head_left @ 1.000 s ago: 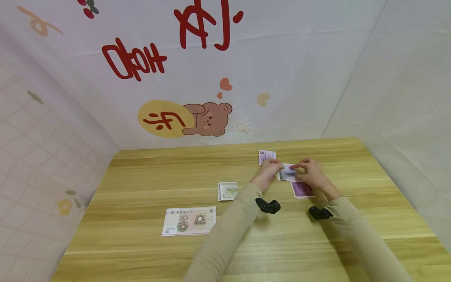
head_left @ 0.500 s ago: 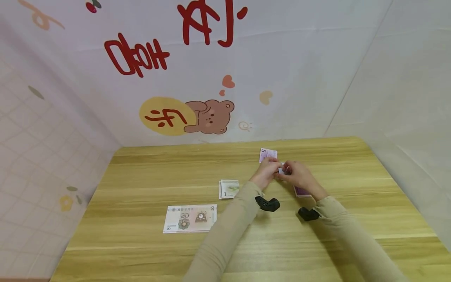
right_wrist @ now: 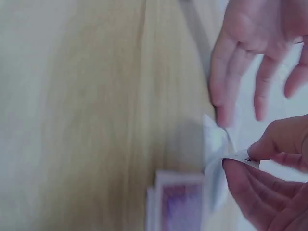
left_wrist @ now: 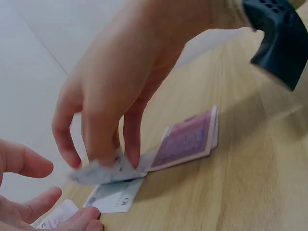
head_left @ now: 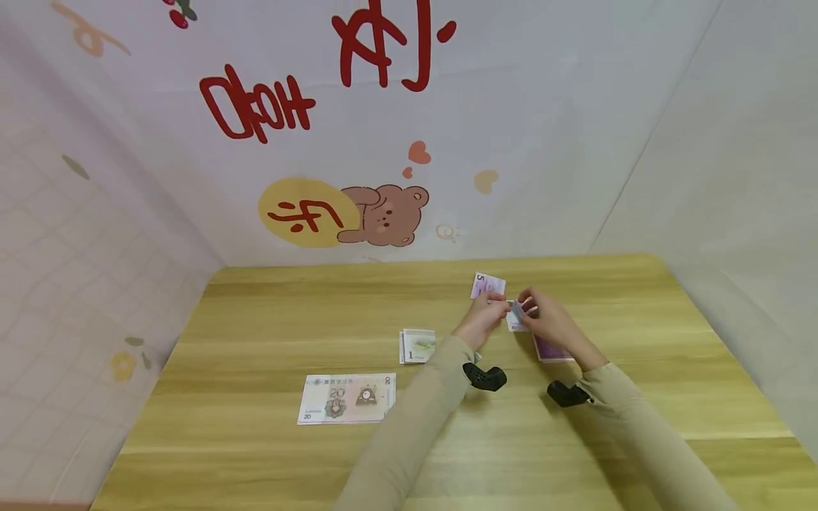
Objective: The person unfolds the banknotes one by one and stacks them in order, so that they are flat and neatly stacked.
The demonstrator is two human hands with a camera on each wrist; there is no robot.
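Fingers (right_wrist: 248, 187) and thumb of a person's right hand (head_left: 552, 323) pinch a pale blue-and-white paper banknote (left_wrist: 103, 174), its raised part blurred, over a yellowish wood-grain table (head_left: 275, 305). A second pale note of blue-and-white paper (left_wrist: 118, 197) lies flat just beneath those fingertips. The left hand (head_left: 481, 323), fingers apart, reaches to the left edge of the pale paper; whether it touches is hard to tell. Just beyond the left fingers lies a small lilac paper note marked 5 (head_left: 487, 284). A purple, white-edged paper stack (head_left: 553, 349) sits beside the right fingers, on the wrist side. Well left of all fingers rest green-and-white paper notes marked 1 (head_left: 418, 345) and pinkish-beige paper notes marked 20 (head_left: 348, 401).
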